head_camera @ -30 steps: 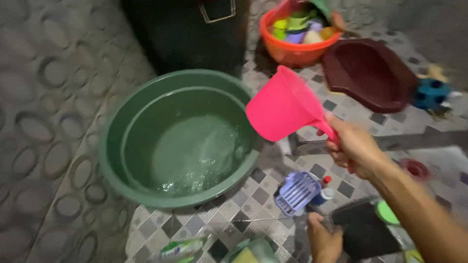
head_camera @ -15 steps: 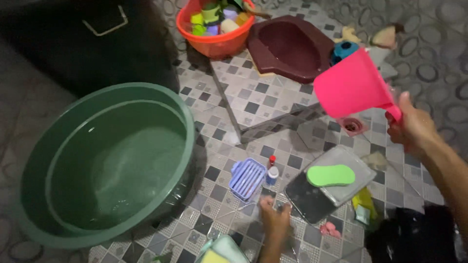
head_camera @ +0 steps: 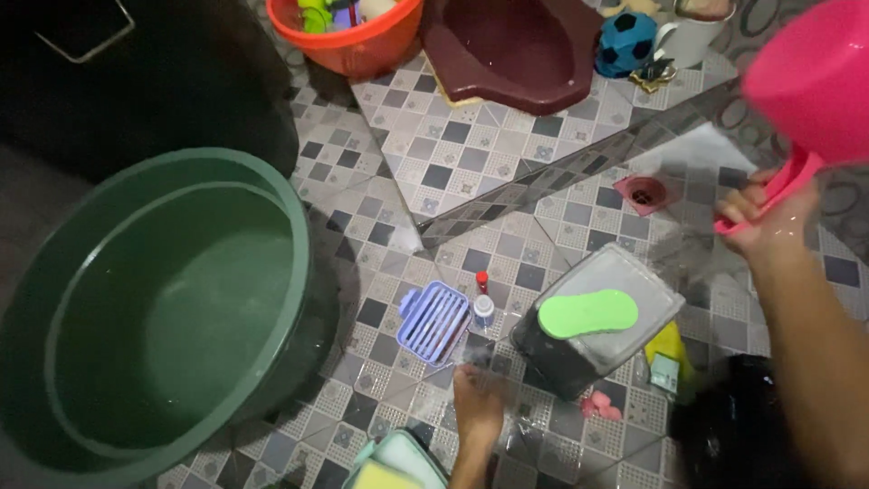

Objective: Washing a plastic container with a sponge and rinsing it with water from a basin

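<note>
Pink dipper [head_camera: 808,80] was far right, raised, handle clenched in right hand [head_camera: 765,217]. Green basin [head_camera: 145,308] sat left with water. Left hand [head_camera: 477,403] rested open on tiles near lilac soap tray [head_camera: 433,319], grasping nothing. Advice: keep dipper level, tilt slowly over grey tray [head_camera: 602,312] to limit splashing

— How is the floor laid out?
— A basin [head_camera: 154,308] is set at the left; a ridged tray [head_camera: 433,320] and small bottle [head_camera: 483,308] are placed right of it.
— And further right?
— A sponge [head_camera: 588,312] is laid on a flat container [head_camera: 597,326], with a floor drain [head_camera: 644,192] found behind it.
</note>
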